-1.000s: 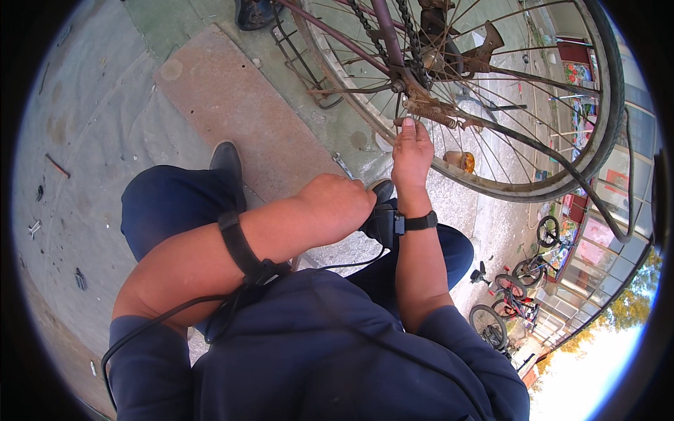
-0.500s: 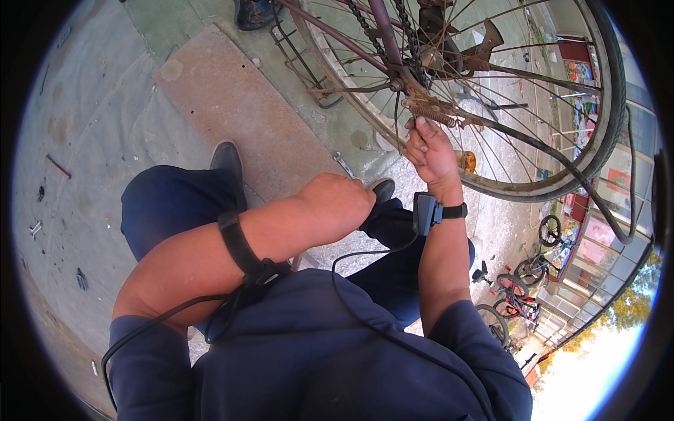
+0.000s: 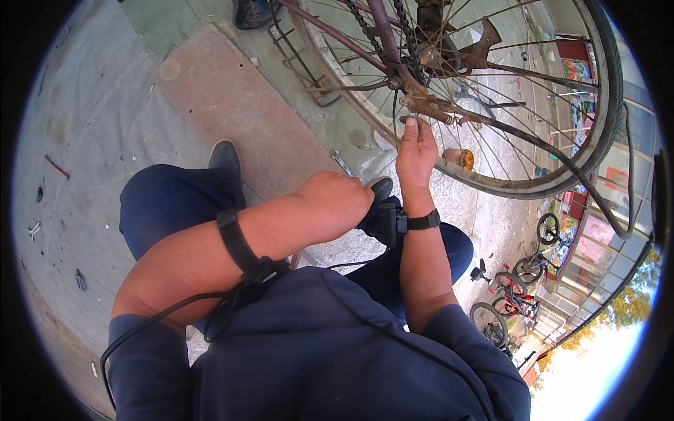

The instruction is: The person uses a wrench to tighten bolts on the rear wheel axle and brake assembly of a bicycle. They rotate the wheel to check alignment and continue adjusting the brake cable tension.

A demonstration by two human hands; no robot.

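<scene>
My right hand [image 3: 417, 153] is raised to the rear bicycle wheel [image 3: 484, 188], just below the axle nut [image 3: 395, 83]. Its thumb and fingers pinch together beside a rusty coil spring [image 3: 430, 111]. Whatever small part lies between the fingertips is mostly hidden. Lower and to the left, my left hand [image 3: 339, 202] is closed in a fist, back of the hand up, in front of my shoe. Its fingers are out of sight. A metal wrench [image 3: 342, 163] shows just beyond this fist; I cannot tell whether the two touch.
A brown board [image 3: 232, 105] lies on the ground ahead. A wire rack [image 3: 295, 63] and a chain [image 3: 404, 28] are by the wheel. A black hose-like strip [image 3: 590, 188] hangs from the wheel's right side. Several bicycles [image 3: 516, 295] stand at far right.
My right hand has shifted slightly left and its wrist has turned, swinging the strapped box leftward. The fingertips remain near the spring. My left hand has barely moved.
</scene>
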